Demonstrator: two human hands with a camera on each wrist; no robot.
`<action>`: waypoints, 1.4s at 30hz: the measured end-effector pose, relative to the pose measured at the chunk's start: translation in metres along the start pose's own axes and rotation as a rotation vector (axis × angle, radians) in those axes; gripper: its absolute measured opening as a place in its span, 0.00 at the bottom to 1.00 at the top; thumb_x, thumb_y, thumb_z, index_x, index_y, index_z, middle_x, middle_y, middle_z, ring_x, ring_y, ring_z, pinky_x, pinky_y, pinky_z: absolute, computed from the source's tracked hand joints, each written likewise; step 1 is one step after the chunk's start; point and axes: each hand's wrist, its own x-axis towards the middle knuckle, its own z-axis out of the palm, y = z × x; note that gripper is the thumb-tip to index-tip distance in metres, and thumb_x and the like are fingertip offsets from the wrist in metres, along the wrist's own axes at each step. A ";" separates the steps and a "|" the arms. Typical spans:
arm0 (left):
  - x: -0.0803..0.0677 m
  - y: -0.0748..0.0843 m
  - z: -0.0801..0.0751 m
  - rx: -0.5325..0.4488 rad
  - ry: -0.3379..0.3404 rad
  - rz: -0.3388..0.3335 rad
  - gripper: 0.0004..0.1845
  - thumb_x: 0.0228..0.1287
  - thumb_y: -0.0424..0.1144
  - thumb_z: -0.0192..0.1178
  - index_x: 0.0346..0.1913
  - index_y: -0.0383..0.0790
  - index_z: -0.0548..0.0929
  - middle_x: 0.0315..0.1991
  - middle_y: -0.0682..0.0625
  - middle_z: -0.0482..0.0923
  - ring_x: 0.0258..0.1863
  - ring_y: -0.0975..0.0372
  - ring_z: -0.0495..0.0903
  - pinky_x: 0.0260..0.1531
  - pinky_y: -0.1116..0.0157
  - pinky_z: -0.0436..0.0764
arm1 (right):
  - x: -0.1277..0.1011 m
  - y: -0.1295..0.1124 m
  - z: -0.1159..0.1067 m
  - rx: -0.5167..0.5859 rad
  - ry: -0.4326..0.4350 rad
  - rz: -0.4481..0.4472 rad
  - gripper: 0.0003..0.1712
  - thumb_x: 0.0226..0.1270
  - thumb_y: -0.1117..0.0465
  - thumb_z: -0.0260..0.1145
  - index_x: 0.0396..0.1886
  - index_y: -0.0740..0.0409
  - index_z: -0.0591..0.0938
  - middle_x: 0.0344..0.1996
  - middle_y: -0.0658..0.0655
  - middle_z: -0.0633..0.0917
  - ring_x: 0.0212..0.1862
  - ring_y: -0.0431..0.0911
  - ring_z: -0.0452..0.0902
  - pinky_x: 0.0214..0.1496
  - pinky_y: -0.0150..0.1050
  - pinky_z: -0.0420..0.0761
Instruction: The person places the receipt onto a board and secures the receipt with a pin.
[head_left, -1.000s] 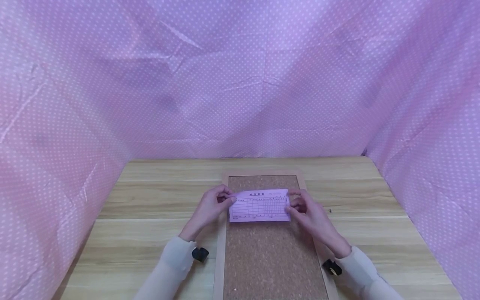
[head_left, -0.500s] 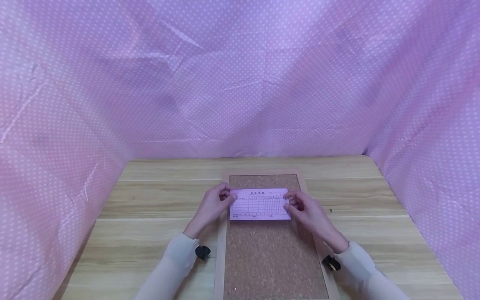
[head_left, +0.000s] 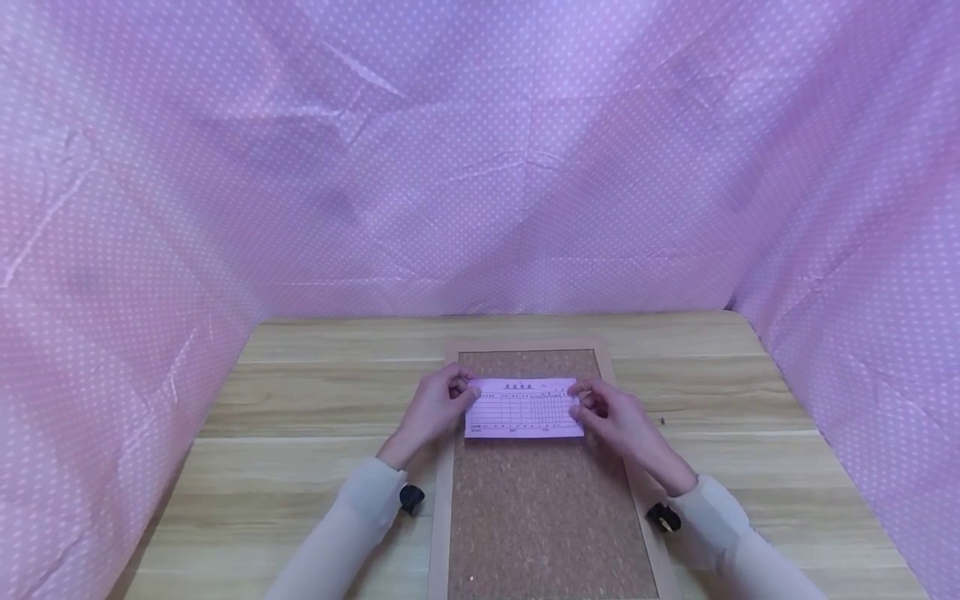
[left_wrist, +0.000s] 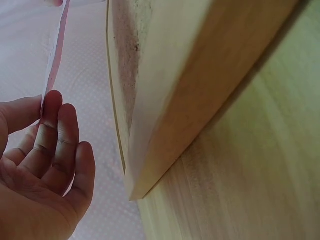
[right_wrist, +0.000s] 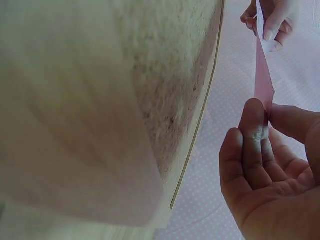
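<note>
A thin pink paper slip (head_left: 523,407), rectangular and printed with a fine grid of lines and small characters, is held just above the upper part of a cork board (head_left: 540,500). The left hand (head_left: 435,410) pinches the slip's left end between thumb and fingers; the right hand (head_left: 617,419) pinches its right end the same way (in the wrist views the sheet shows edge-on, a pale pink sliver, with the remaining fingers loosely extended). Whether the paper touches the cork cannot be told.

The cork board is a long rectangle with a grainy, speckled brown face and a smooth, pale wooden frame (head_left: 438,517) around it. It lies flat on a wooden table (head_left: 300,417) of light, streaked planks with a matte finish. Both forearms wear pale, soft sleeves (head_left: 352,508), each with a small black device at the wrist, beside the board's long edges.

Behind and on both sides of the board, crinkled pink-violet cloth (head_left: 480,167) with tiny white dots drapes down to the table's edges.
</note>
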 end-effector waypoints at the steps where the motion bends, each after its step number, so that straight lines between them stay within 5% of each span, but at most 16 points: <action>1: 0.001 -0.001 0.001 0.007 -0.002 0.000 0.08 0.69 0.31 0.66 0.48 0.35 0.84 0.32 0.51 0.82 0.32 0.61 0.78 0.32 0.67 0.79 | 0.001 0.001 0.000 -0.006 -0.006 0.001 0.14 0.69 0.66 0.71 0.53 0.62 0.83 0.30 0.48 0.85 0.32 0.40 0.80 0.34 0.33 0.81; 12: 0.006 -0.008 0.008 0.088 -0.020 0.013 0.10 0.68 0.32 0.66 0.50 0.36 0.84 0.33 0.51 0.82 0.33 0.61 0.79 0.36 0.64 0.81 | 0.007 0.006 -0.003 -0.045 -0.069 -0.008 0.13 0.70 0.66 0.71 0.51 0.61 0.83 0.27 0.46 0.82 0.28 0.39 0.76 0.29 0.33 0.77; 42: 0.014 -0.011 0.018 0.208 -0.094 -0.007 0.12 0.68 0.33 0.67 0.52 0.37 0.83 0.33 0.53 0.84 0.31 0.63 0.78 0.36 0.63 0.78 | 0.014 0.017 -0.004 -0.157 -0.151 -0.008 0.12 0.69 0.65 0.71 0.50 0.62 0.84 0.30 0.47 0.83 0.33 0.39 0.76 0.36 0.34 0.77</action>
